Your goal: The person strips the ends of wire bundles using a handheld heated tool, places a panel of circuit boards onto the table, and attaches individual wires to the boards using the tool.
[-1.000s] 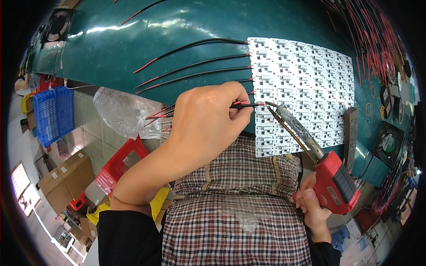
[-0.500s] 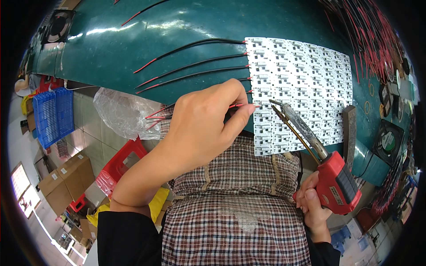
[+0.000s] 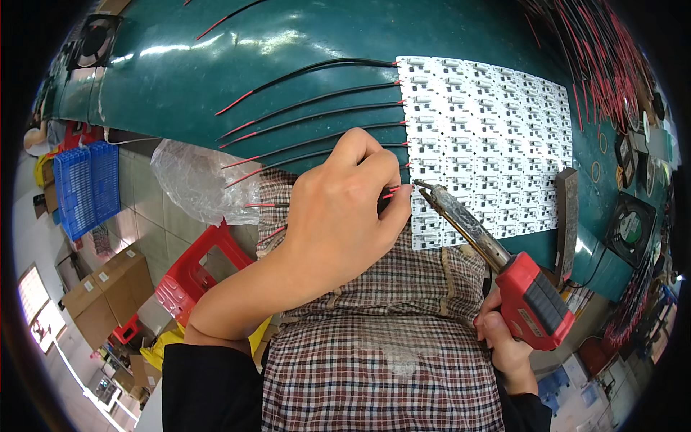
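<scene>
A white panel of small circuit boards (image 3: 489,144) lies on the green table, with several black wires (image 3: 320,111) running left from its left edge. Thumb and fingers of my left hand (image 3: 338,209) pinch a wire (image 3: 391,193) whose red end shows beside the panel's lower left edge. My right hand (image 3: 506,338) grips a red soldering gun (image 3: 531,299). Its tip and the thin feed tube along it reach the panel's left edge, close to my left fingertips. Whether the tip touches the wire cannot be made out.
A dark metal bar (image 3: 566,219) rests at the panel's right edge. Loose red and black wires (image 3: 601,65) are heaped at the far right, above a black fan (image 3: 630,227). Left of my lap are a clear plastic bag (image 3: 201,183), a red stool (image 3: 212,263) and blue crates (image 3: 86,187).
The soldering gun has moved left and slightly down, bringing its tip to the panel's edge. My left hand has shifted slightly lower, uncovering more wires. The panel has moved up very slightly.
</scene>
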Demonstrator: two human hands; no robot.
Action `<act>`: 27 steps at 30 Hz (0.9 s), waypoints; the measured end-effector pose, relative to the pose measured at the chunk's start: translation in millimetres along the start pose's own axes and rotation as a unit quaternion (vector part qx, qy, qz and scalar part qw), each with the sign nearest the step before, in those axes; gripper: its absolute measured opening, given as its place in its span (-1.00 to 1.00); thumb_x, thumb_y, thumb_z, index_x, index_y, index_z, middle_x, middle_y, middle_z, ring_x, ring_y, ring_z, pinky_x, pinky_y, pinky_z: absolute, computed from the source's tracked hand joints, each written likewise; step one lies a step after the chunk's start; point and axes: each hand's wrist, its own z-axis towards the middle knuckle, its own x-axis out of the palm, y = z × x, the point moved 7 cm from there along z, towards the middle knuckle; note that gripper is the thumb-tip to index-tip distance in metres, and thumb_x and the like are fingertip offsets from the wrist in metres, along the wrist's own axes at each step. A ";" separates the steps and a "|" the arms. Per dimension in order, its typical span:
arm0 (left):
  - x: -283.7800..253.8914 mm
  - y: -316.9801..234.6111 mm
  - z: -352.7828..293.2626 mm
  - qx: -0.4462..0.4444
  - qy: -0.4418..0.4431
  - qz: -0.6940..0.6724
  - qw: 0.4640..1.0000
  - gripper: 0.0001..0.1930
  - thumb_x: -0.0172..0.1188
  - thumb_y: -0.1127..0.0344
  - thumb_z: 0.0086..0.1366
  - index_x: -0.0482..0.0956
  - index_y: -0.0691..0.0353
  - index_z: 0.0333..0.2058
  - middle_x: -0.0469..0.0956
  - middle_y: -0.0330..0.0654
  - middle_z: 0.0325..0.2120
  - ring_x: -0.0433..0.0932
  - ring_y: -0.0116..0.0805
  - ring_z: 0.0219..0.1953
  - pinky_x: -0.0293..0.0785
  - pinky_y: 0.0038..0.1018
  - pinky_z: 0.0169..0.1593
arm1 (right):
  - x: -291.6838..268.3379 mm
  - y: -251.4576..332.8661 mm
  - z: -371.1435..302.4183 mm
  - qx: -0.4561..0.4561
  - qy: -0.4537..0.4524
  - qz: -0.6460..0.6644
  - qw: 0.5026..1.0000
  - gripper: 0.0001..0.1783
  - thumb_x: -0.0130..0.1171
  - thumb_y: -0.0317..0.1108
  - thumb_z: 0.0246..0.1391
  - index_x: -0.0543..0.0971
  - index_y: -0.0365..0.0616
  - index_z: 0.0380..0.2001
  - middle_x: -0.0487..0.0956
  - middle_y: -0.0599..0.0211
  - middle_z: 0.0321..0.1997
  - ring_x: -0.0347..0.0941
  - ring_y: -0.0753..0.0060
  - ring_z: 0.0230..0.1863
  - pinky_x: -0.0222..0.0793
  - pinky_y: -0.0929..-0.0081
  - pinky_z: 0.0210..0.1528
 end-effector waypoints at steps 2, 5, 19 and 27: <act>0.1 0.2 0.2 0.000 -0.004 0.000 1.000 -0.85 0.34 0.43 0.07 0.51 0.26 -0.51 0.44 -0.22 -0.41 0.48 -0.30 -0.51 0.39 -0.43 -0.46 | 1.5 -0.2 -0.4 -0.006 -0.009 0.008 1.000 -0.59 0.26 -0.07 0.11 0.45 -0.24 -0.43 0.39 0.37 -0.61 0.23 0.66 -0.71 0.17 0.66 -0.63; 0.0 0.0 -0.3 0.002 -0.009 0.005 1.000 -0.86 0.33 0.44 0.07 0.50 0.26 -0.51 0.44 -0.21 -0.42 0.48 -0.30 -0.51 0.39 -0.43 -0.46 | 2.5 -1.6 0.6 -0.018 -0.014 0.023 0.999 -0.62 0.24 -0.11 0.13 0.43 -0.22 -0.48 0.36 0.38 -0.62 0.22 0.66 -0.71 0.17 0.65 -0.63; 0.1 -1.4 1.7 -0.001 -0.007 0.007 1.000 -0.85 0.33 0.45 0.07 0.49 0.28 -0.52 0.44 -0.19 -0.43 0.49 -0.25 -0.49 0.40 -0.41 -0.44 | -2.3 -5.2 -5.3 -0.004 -0.053 0.026 0.998 -0.71 0.21 -0.20 0.14 0.43 -0.20 -0.42 0.40 0.34 -0.58 0.26 0.64 -0.68 0.27 0.64 -0.58; -3.8 0.7 8.3 0.017 0.039 -0.007 0.999 -0.84 0.36 0.46 0.08 0.51 0.28 -0.50 0.45 -0.16 -0.42 0.51 -0.20 -0.44 0.44 -0.38 -0.37 | -0.5 -2.5 -4.6 -0.014 -0.027 0.024 0.999 -0.68 0.22 -0.17 0.14 0.44 -0.23 -0.39 0.39 0.36 -0.59 0.22 0.67 -0.70 0.23 0.66 -0.60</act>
